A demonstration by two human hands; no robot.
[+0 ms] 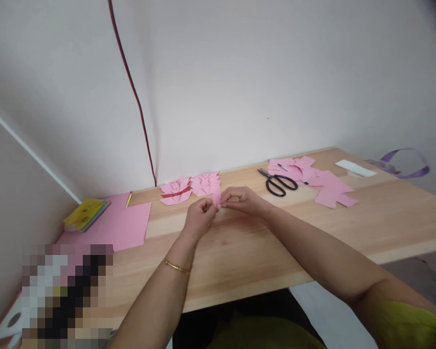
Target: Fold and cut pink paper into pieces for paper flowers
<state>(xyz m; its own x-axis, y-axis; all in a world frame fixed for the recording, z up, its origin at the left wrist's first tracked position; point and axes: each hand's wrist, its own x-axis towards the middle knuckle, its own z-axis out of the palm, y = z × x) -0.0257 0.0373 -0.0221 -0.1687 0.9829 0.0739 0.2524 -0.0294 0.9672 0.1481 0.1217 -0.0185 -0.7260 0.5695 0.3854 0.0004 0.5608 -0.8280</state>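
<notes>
Our left hand (199,215) and right hand (244,198) pinch the small pink paper (217,198) between fingertips. We should press evenly, clear of the folded pieces (204,183) on the far side.

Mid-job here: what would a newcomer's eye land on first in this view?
Probably the small pink paper piece pinched in the fingertips of the bare left hand and right hand, over the light wooden table. Next, the large black-handled metal scissors, lying to their right, by flat pink paper pieces. The thin red-and-black cable running down the pale wall, left of centre, also stands out.
</notes>
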